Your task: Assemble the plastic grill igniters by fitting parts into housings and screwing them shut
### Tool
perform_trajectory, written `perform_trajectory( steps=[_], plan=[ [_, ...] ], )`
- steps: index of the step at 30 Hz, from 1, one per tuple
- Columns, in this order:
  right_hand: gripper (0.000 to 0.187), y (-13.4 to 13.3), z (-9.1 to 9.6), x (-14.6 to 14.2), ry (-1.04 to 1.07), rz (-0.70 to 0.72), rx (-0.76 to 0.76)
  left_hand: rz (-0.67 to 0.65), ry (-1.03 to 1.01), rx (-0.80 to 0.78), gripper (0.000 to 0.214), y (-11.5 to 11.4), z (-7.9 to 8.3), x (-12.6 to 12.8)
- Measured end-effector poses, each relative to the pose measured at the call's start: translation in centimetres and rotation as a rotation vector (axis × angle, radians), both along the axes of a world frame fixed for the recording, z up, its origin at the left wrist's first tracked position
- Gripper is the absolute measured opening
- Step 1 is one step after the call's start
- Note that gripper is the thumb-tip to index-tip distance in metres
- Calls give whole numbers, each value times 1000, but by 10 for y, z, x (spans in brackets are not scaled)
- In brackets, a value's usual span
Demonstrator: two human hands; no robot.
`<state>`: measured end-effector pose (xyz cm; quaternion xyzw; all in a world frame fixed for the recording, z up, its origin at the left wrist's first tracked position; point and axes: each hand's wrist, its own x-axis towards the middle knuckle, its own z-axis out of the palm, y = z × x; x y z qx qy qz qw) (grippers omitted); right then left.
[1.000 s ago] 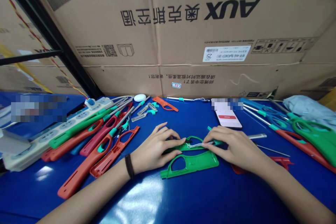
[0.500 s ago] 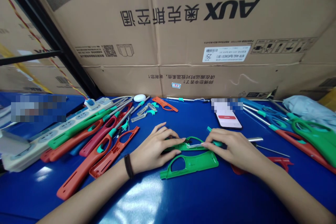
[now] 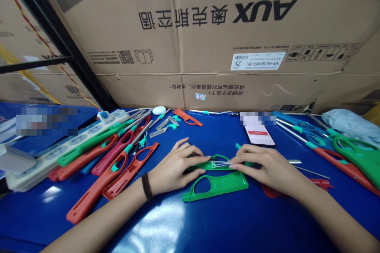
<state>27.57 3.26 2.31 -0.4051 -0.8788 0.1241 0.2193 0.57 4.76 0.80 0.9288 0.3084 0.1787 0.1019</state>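
My left hand (image 3: 177, 165) grips the left end of a green plastic lighter shell (image 3: 209, 165), and my right hand (image 3: 267, 167) presses on its right end. Thin silvery wires (image 3: 221, 164) lie across the shell's open loop, between my fingertips. A teal part (image 3: 238, 146) shows beyond my right fingers, and my hand hides most of it. Just below my hands, a second green lighter shell half (image 3: 216, 187) lies flat on the blue table (image 3: 166, 221), touching neither hand.
Orange, red and green lighter bodies (image 3: 97, 182) and a white power strip (image 3: 65, 150) lie at left. A smartphone (image 3: 259, 134) sits ahead of my right hand. Long lighters and green shells (image 3: 353, 158) crowd the right. Cardboard cartons (image 3: 208, 39) stand behind the table.
The wires between my hands look slightly more spread. My hands stay in nearly the same place on the shell, and the whole view has shifted slightly.
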Motion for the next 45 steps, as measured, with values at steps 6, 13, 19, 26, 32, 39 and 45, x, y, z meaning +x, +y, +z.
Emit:
perform_trajectory(
  steps=[6, 13, 19, 26, 32, 39, 45],
  plan=[
    [24, 0, -1, -1, -12, 20, 6, -7, 1, 7, 32, 1, -1, 0],
    [21, 1, -5, -3, -117, -24, -52, -11, 14, 3, 34, 0, 0, 2],
    [19, -2, -7, -5, -38, -34, -115, -39, -28, -4, 30, -3, -2, 5],
    [16, -4, -8, -8, -35, -39, -168, -66, -51, 6, 27, -4, -3, 5],
    [11, -2, -11, -8, -22, -44, -179, -60, -53, 0, 25, -3, -3, 5],
    [8, -1, -11, -8, 17, -26, -163, -46, -20, 24, 24, -3, -1, 6],
    [14, -1, -13, -7, 35, -45, -150, -50, -16, 35, 24, -3, -2, 6]
  ],
)
